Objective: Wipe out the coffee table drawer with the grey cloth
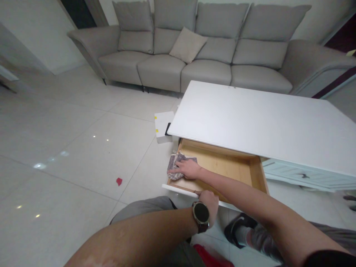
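My right hand presses a grey-and-white patterned cloth against the left side wall of an open wooden drawer, its fingers over the folds. The cloth hangs partly outside that wall. Nearer to me, my left hand, with a dark round watch on the wrist, grips the white drawer front at its top edge. Most of those fingers are hidden behind the front. My right forearm crosses over the drawer's inside, which is bare light wood where it shows.
The drawer belongs to a white coffee table with a second, closed drawer at the right. A white box stands on the floor by the table's left end. A red scrap lies on the tiles. Behind is a grey sofa.
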The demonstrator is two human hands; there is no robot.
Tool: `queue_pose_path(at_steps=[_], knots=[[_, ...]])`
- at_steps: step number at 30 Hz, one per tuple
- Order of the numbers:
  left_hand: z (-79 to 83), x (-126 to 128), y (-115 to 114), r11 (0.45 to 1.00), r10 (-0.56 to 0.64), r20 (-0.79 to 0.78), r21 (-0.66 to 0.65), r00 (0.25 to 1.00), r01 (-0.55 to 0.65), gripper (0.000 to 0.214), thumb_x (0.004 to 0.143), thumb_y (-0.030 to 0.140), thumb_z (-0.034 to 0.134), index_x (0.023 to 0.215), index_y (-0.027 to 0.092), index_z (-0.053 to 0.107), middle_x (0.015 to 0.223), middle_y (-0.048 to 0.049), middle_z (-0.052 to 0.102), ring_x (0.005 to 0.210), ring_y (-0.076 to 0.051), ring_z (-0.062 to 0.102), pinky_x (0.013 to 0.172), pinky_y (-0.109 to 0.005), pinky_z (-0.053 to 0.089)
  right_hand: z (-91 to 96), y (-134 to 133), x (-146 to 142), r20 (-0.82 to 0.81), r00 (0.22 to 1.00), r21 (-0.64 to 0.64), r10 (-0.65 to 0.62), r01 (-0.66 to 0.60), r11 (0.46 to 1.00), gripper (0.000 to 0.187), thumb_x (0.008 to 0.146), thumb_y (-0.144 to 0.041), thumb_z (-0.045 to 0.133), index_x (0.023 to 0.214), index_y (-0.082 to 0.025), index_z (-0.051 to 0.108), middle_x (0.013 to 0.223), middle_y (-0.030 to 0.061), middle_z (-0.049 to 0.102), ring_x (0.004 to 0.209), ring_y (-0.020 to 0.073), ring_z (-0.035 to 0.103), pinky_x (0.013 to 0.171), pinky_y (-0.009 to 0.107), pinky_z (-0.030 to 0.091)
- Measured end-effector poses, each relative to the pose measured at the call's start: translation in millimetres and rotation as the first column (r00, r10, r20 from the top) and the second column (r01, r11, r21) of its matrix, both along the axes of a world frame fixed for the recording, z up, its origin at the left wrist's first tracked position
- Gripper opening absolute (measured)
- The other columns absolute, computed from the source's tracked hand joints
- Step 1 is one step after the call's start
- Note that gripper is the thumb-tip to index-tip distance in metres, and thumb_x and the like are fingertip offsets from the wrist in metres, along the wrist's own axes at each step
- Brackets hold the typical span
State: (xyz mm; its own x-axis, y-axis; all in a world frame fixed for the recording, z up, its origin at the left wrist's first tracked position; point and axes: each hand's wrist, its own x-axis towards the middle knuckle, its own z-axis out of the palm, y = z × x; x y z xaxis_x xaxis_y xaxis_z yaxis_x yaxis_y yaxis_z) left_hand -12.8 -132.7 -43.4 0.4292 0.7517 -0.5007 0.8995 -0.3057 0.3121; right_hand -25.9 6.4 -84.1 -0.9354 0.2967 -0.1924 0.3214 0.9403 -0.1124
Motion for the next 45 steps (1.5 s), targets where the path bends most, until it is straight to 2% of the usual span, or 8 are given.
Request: queue_pose_path(at_steps=[6,14,19,22,27,34,39,45], knots=[[9.1,-1.8,0.9,0.998,-0.061,-0.117,-0.006,0.991,0.061,0.045,0.091,0.001,0.042,0.121,0.012,0.073,0.108,-0.0221,0.074,0.101,-0.035,0.071,0.087,-0.061,0.058,-1.1,24.1,-2.1,0.015,0.871,0.024,-0.490,0.490,0.872,0.077,0.091,-0.013,0.046,0.160,-0.041,0.027,0.133,0.0124,0.054,0.105,0.0263,0.063,0.083,0.036,0.051],[10.6,-5.0,3.3,0.996,-0.085,-0.091,-0.044,0.992,0.082,0.045,0.090,0.000,0.042,0.121,0.012,0.072,0.107,-0.0233,0.074,0.101,-0.039,0.070,0.086,-0.061,0.057,-7.0,-11.3,16.6,-0.027,0.984,-0.175,-0.175,0.167,0.970,0.082,0.082,-0.020,0.057,0.158,-0.038,0.033,0.130,0.0084,0.061,0.099,0.0252,0.066,0.077,0.032,0.051],[17.2,-9.2,2.7,0.992,-0.129,-0.095,-0.020,0.987,0.128,0.043,0.093,0.003,0.039,0.126,0.010,0.066,0.114,-0.0221,0.071,0.106,-0.037,0.069,0.085,-0.060,0.058,9.5,4.9,83.6,-0.276,0.707,-0.333,-0.651,0.565,0.755,0.073,0.076,-0.020,0.059,0.147,-0.023,0.044,0.119,0.0075,0.069,0.097,0.0240,0.065,0.081,0.032,0.048],[16.3,-12.3,1.2,0.983,-0.186,-0.096,-0.013,0.978,0.185,0.041,0.093,0.003,0.040,0.126,0.010,0.065,0.112,-0.0229,0.070,0.106,-0.036,0.069,0.082,-0.055,0.060,34.1,16.7,137.1,-0.280,0.609,-0.379,-0.742,0.640,0.668,0.042,0.071,-0.016,0.057,0.112,-0.019,0.063,0.097,0.0042,0.072,0.084,0.0206,0.064,0.075,0.028,0.046],[14.5,-13.4,0.6,0.975,-0.212,-0.117,0.041,0.970,0.218,0.037,0.093,0.004,0.043,0.121,0.011,0.066,0.107,-0.0204,0.071,0.102,-0.033,0.070,0.080,-0.050,0.060,66.8,7.2,201.9,-0.226,0.564,-0.016,-0.794,0.813,0.582,0.030,0.074,-0.016,0.055,0.102,-0.022,0.065,0.099,0.0064,0.070,0.089,0.0228,0.062,0.076,0.030,0.043],[20.9,-12.4,5.7,0.972,-0.234,-0.097,-0.017,0.967,0.234,0.037,0.094,0.004,0.039,0.120,0.009,0.066,0.112,-0.0205,0.071,0.107,-0.032,0.070,0.081,-0.048,0.061,-5.2,-47.3,218.3,0.189,0.666,0.061,-0.722,0.726,0.685,0.060,0.076,-0.026,0.064,0.136,-0.022,0.057,0.138,0.0165,0.055,0.125,0.0354,0.050,0.097,0.049,0.044],[18.5,-10.6,5.5,0.978,-0.209,-0.111,-0.029,0.972,0.207,0.041,0.093,0.002,0.037,0.122,0.009,0.064,0.114,-0.0210,0.070,0.106,-0.034,0.069,0.081,-0.058,0.060,-57.0,-61.5,233.2,0.273,0.519,0.091,-0.810,0.824,0.559,0.101,0.073,-0.029,0.071,0.161,-0.039,0.023,0.169,0.0139,0.012,0.145,0.0545,0.022,0.098,0.068,0.042],[16.7,-9.9,4.7,0.984,-0.180,-0.121,-0.023,0.976,0.178,0.039,0.094,0.004,0.038,0.122,0.011,0.066,0.111,-0.0203,0.072,0.105,-0.034,0.071,0.082,-0.054,0.061,-56.3,-41.0,207.9,0.200,0.684,0.033,-0.701,0.710,0.703,0.082,0.085,-0.014,0.052,0.161,-0.035,0.030,0.162,0.0157,0.033,0.133,0.0378,0.051,0.098,0.048,0.052]])
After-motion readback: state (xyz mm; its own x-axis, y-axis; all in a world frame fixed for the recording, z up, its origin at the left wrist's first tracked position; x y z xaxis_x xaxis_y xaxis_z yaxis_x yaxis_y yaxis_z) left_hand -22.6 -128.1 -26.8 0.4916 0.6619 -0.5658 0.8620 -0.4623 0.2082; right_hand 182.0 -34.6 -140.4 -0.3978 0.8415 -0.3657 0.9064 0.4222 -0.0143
